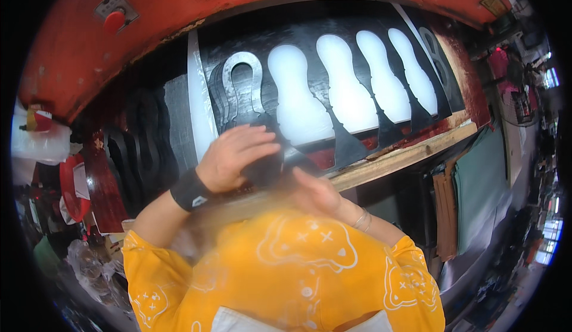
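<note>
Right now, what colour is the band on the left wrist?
Black, with a small pale mark on it; the wristband shows best in the head view, the only one.

- A white cutting board (199, 93) forms the work surface of the press bench, its bare strip showing at the left.
- A wooden beam (411, 153) runs along the front edge of the bench, pale and worn.
- A black sheet of material (310, 40) lies flat on the board, covering most of it.
- Four bottle-shaped holes (348, 84) stand side by side in the sheet, with the white board showing through.
- A grey metal cutting die (241, 87), bottle-shaped in outline, rests on the sheet just left of the holes.
- A second die (434, 55) lies at the sheet's right end.
</note>
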Available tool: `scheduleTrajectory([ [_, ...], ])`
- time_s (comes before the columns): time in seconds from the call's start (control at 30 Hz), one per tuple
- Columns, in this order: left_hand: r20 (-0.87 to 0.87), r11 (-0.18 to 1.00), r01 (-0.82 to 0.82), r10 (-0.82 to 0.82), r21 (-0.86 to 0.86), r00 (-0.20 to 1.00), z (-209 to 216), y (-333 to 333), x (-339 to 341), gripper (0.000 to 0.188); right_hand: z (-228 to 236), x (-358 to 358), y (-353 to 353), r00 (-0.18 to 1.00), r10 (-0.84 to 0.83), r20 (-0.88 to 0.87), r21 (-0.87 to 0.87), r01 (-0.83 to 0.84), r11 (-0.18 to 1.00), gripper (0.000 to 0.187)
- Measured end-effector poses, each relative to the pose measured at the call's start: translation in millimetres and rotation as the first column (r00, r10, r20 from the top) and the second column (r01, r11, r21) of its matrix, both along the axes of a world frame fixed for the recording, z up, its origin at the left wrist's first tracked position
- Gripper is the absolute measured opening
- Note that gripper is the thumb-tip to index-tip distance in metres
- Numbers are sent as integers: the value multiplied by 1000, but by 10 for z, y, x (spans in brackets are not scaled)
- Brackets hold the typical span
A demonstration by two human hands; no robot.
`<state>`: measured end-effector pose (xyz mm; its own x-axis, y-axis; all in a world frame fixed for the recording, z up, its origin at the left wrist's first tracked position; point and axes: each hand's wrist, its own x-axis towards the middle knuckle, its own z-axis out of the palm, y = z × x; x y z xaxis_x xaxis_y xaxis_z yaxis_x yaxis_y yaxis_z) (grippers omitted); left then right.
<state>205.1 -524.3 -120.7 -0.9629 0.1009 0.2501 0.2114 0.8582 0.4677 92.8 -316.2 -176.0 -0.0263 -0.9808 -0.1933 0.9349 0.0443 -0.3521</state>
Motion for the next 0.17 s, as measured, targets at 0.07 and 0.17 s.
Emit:
scheduleTrajectory([
  [0.07, -164, 999, -27, 33, 41, 986, 51, -52, -110, 53, 16, -62, 16, 963, 9, -269, 90, 15, 996, 44],
  [0.17, -74, 890, -254, 303, 379, 950, 314, -219, -79, 42, 35, -135, 18, 950, 119, -290, 186, -66, 980, 48],
])
